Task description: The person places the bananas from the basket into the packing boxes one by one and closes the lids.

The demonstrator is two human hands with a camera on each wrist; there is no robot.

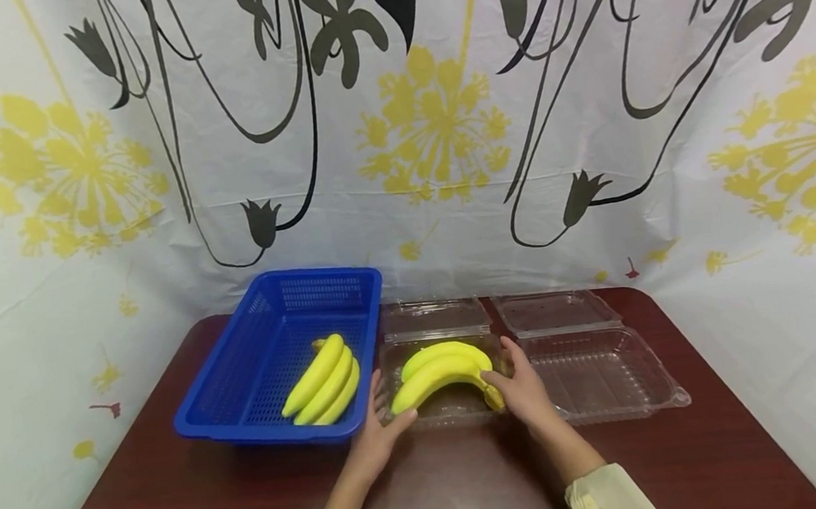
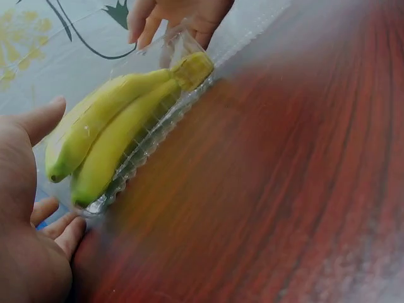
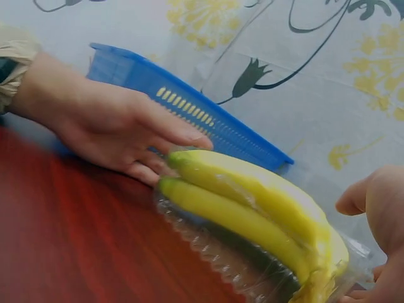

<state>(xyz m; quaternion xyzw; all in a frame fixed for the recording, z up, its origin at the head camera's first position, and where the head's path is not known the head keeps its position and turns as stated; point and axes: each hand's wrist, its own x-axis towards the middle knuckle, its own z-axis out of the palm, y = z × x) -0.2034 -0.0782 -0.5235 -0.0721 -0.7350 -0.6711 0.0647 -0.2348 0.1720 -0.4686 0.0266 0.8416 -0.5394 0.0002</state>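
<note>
A bunch of yellow bananas (image 1: 440, 370) with greenish tips lies in an open clear plastic container (image 1: 456, 408), its stem toward the right. At the container's left side is my left hand (image 1: 374, 442), its thumb extended near the banana tips. In the left wrist view the fingers (image 2: 66, 235) are loosely bent at the container's lower corner. My right hand (image 1: 524, 391) is at the opposite side, beside the stem. The right wrist view shows its thumb (image 3: 355, 197) raised apart from the bananas; its other fingers are mostly hidden.
On the left a blue plastic basket (image 1: 206, 425) holds another bunch of bananas (image 1: 325, 385). A second clear container (image 1: 600, 371) stands open on the right. Both lids lie folded back toward a patterned cloth (image 1: 451, 242) behind the dark red table (image 1: 181, 506).
</note>
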